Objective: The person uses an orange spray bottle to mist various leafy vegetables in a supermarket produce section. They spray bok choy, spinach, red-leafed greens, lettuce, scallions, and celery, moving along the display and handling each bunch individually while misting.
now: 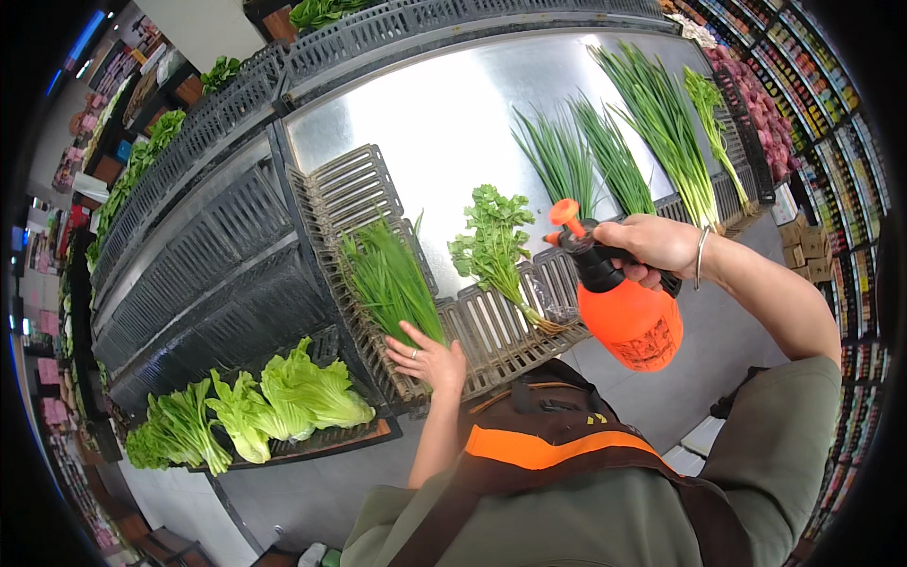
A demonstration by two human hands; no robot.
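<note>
My right hand point(648, 248) grips the black handle of an orange pump spray bottle point(627, 329), held above the front edge of the shelf, its nozzle pointing left. The bottle has an orange plunger knob and a printed label. My left hand point(429, 358), fingers spread, lies against the lower end of a bundle of Chinese chives point(390, 276). That bundle rests on black slatted plastic grating point(354, 184) at the shelf's left side. Between my hands lies a bunch of coriander point(494, 248), roots towards me. Clear plastic film point(556, 301) sits beside its stems.
Further right on the metal shelf panel point(425, 120) lie thin green bundles point(556, 156), spring onions point(666, 135) and a celery-like bunch point(712, 120). Leafy lettuces point(305, 397) fill the lower left rack. Red onions point(758, 106) and cardboard boxes point(808, 248) stand at the right.
</note>
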